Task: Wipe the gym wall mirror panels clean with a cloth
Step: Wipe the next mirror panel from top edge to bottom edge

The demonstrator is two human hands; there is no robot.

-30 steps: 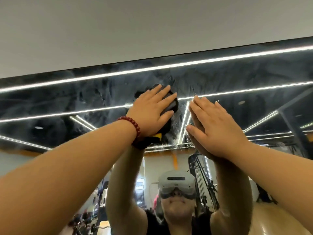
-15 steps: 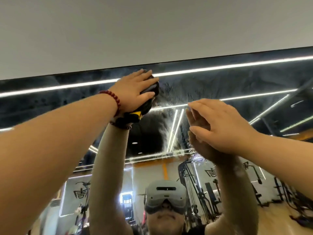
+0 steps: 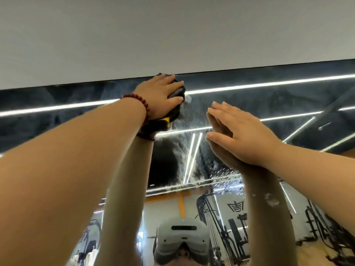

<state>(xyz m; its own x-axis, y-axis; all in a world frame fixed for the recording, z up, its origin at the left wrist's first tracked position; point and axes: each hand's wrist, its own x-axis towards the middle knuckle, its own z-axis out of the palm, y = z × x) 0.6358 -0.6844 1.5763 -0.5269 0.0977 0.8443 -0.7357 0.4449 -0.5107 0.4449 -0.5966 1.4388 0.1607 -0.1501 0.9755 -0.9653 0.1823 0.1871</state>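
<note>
Mirror (image 3: 269,104): wall-mounted, its dark top edge running under a plain grey wall (image 3: 172,31); the glass is hazy with smears, and wet droplets cluster between and below the two hands. Cloth (image 3: 177,92): black, bunched, with a yellow tag (image 3: 166,119) near the wrist; pressed against the glass at the very top edge of the mirror, left of centre. Left hand (image 3: 160,96): laid over the cloth, fingers spread and bent slightly round it, holding it to the glass; a red bead bracelet (image 3: 143,103) circles the wrist. Right hand (image 3: 240,135): flat and relaxed, fingers straight and close together, palm against the mirror, holding nothing; it sits to the right of the cloth and lower, apart from it. Both forearms are bare and raised overhead. Reflections: both arms and hands meeting their originals at the glass, a grey headset (image 3: 181,240) at bottom centre, ceiling light strips (image 3: 269,84), gym machines (image 3: 230,227) and an orange-trimmed wall behind.
</note>
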